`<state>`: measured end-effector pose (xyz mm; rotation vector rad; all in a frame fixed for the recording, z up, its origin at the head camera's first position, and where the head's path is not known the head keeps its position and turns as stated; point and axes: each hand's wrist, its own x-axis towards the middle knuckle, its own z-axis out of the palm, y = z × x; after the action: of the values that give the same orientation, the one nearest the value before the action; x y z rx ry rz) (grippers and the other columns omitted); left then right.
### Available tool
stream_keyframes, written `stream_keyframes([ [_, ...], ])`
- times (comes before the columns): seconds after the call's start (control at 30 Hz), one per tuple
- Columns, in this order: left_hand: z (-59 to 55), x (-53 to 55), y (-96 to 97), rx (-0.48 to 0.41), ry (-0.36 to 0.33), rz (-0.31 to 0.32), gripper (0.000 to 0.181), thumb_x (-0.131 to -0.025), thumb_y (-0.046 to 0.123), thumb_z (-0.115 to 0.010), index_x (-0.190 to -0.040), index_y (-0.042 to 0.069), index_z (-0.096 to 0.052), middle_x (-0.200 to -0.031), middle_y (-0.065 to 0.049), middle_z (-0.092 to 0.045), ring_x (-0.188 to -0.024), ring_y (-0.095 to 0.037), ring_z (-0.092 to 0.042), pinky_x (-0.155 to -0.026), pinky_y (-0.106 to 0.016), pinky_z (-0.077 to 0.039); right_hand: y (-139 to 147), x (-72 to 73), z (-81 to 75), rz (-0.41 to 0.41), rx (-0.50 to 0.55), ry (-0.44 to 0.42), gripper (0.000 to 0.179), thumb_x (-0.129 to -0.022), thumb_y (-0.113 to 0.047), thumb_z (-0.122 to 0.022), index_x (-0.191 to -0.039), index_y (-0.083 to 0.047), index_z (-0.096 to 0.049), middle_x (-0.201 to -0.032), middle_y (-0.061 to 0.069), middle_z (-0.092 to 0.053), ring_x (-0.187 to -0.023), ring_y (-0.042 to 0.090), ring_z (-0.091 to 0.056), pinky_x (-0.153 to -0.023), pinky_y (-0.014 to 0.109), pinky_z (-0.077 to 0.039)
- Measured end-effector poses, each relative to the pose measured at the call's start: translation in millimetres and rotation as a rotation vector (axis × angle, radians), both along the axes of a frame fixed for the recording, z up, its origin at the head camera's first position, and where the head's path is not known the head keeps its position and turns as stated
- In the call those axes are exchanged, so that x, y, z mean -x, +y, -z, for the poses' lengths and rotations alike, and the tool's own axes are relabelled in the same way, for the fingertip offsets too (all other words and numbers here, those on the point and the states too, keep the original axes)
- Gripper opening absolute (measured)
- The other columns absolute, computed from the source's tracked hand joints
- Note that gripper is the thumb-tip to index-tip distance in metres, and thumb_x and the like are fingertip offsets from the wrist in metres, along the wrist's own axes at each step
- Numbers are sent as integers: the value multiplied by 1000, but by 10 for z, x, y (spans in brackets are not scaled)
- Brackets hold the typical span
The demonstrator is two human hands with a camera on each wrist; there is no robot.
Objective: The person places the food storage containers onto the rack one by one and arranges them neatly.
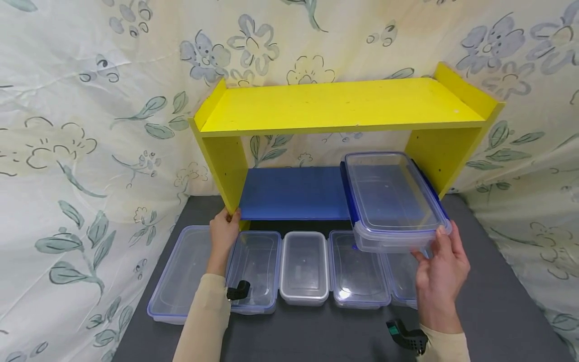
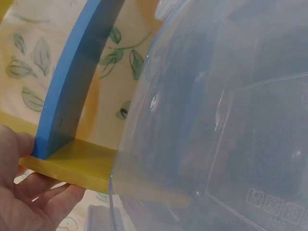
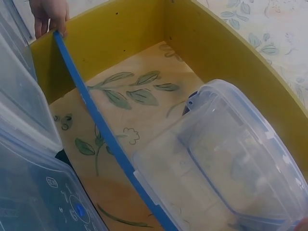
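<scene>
My left hand (image 1: 224,231) grips the front edge of the left side panel of a yellow shelf unit (image 1: 344,105), beside the end of its blue board (image 1: 294,193). In the left wrist view, the fingers of the left hand (image 2: 36,199) curl under the yellow panel. My right hand (image 1: 443,271) holds the front right corner of a clear plastic food container (image 1: 393,196) with blue side clips, thumb near the lid rim and fingers lower down. The container lies over the right part of the blue board, its front jutting past the edge. The right wrist view shows its clear wall (image 3: 226,163).
Several lidded clear containers stand in a row on the dark table (image 1: 294,337): a large one (image 1: 181,276) at left, then smaller ones (image 1: 253,271), (image 1: 305,269); a blue-rimmed box (image 1: 359,281) sits below the held one. Floral cloth (image 1: 90,151) hangs behind.
</scene>
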<state>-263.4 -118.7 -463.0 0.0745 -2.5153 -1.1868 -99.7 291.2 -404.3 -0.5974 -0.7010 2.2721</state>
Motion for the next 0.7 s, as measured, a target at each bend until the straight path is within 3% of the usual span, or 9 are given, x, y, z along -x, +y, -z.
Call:
stream_keyframes([
  [0.23,-3,-2,7,3,-1,0,25,-97,30,-57,-88,8,-64,-69,-13,-64,-58,-26,-55,-52,-31,-40,-36,58,0,45,-29,-7,48,-83,-13,-77,-129,-12,-63,-124,6,-59,-92,17,-53,-62,42,-47],
  [0.4,-7,-10,4,1,-9,12,26,-98,31,-56,-88,8,-63,-70,-14,-63,-58,-27,-54,-52,-31,-40,-72,132,8,77,-30,13,48,-83,-14,-76,-128,-11,-63,-125,8,-57,-95,17,-53,-60,39,-48],
  [0.7,-1,7,2,6,-5,4,27,-98,31,-56,-88,7,-63,-71,-14,-64,-60,-28,-56,-53,-30,-41,-105,249,6,94,-61,19,45,-85,-17,-74,-129,-12,-63,-124,6,-59,-101,16,-52,-70,40,-44],
])
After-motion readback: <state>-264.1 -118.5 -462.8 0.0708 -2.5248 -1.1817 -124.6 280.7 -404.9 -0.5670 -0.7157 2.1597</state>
